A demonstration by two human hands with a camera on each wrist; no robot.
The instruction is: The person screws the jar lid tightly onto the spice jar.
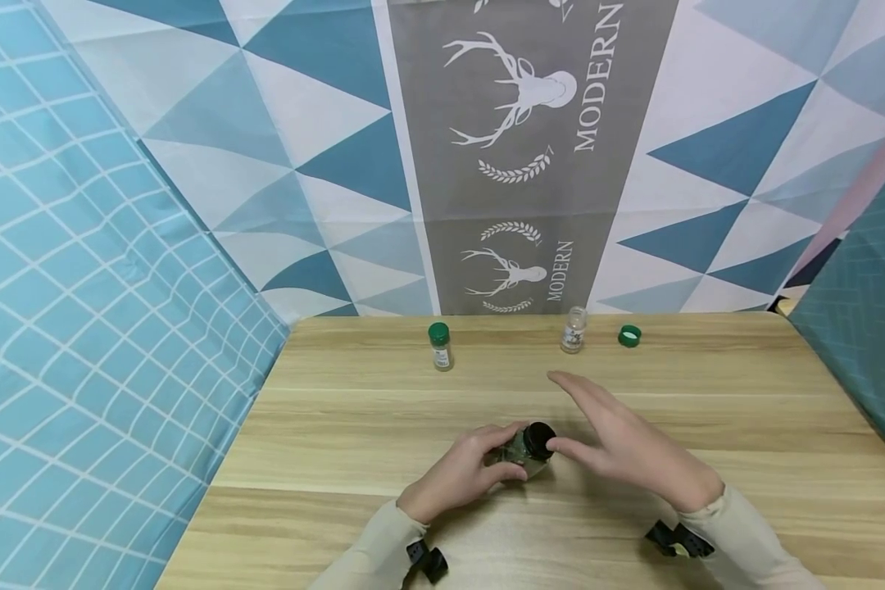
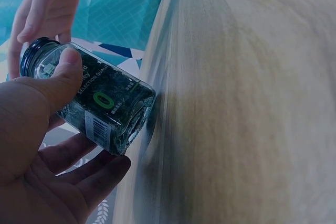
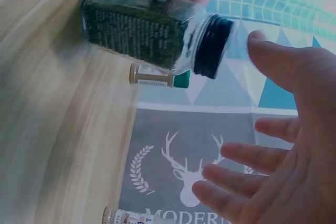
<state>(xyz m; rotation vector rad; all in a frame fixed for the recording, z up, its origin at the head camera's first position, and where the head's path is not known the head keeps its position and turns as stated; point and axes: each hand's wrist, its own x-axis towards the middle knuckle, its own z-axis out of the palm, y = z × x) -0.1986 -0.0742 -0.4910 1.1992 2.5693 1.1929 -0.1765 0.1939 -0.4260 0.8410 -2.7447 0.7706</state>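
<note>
A square glass jar of dried green herbs [image 3: 136, 30] with a black lid [image 3: 214, 45] is held tilted in my left hand [image 1: 466, 469]. Its thumb lies across the printed label in the left wrist view, the fingers on the other side. Beside the lid, my right hand [image 1: 623, 438] is spread with its fingers extended and apart. A small gap separates its thumb from the lid in the right wrist view. The lid sits on the jar.
Toward the back of the wooden table [image 1: 324, 426] stands a small jar with a green cap [image 1: 440, 346]. An uncapped glass jar [image 1: 573, 329] is farther right, beside a loose green cap [image 1: 629, 335]. Patterned cloth [image 1: 324, 164] hangs behind.
</note>
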